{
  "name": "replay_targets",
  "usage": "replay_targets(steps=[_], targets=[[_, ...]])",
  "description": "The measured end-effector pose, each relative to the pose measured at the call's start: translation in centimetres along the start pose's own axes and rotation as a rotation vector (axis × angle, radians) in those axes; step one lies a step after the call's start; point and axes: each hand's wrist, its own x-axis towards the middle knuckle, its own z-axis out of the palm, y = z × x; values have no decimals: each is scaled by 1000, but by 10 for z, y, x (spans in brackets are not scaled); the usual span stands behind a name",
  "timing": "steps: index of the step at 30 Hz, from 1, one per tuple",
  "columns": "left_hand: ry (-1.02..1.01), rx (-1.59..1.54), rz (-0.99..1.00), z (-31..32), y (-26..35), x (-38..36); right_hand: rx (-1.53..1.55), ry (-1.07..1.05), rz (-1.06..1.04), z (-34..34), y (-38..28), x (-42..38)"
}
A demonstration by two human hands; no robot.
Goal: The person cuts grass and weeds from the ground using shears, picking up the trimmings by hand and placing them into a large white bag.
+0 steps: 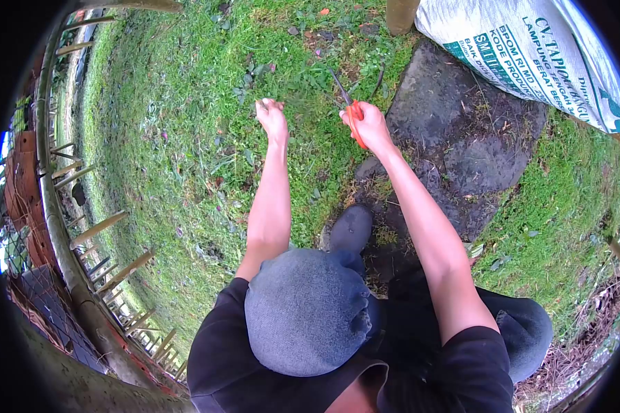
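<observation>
In the head view, my right hand (372,129) is closed around the orange handles of a pair of scissors (356,122). Their dark blade points away from me, up and slightly left over the grass. Level with it on the left, my left hand (273,118) is held above the grass (207,138) with its fingers curled together. Whatever those fingers pinch, if anything, is too small to make out. A gap of grass lies between the two hands.
Flat dark stones (455,124) lie right of my right hand. A white printed sack (530,55) rests at the upper right beside a wooden post (401,15). My boot (352,227) stands by the stones. A bamboo fence (55,199) runs along the left.
</observation>
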Motion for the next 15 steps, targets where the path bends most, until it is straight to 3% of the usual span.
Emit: replay_targets(steps=[4, 7, 8, 11, 12, 15], targets=[[103, -163, -100, -9, 11, -31, -23, 2, -2, 0, 3, 2], [-11, 25, -102, -31, 9, -27, -8, -16, 73, -1, 0, 2], [-46, 145, -138, -50, -16, -12, -4, -17, 71, -1, -1, 1], [-92, 545, -209, -32, 20, -3, 5, -21, 71, -1, -3, 2], [-87, 706, -113, -40, -9, 17, 5, -25, 74, -1, -5, 1], [-120, 1090, 77, -20, -7, 28, 1, -27, 35, 2, -4, 3]])
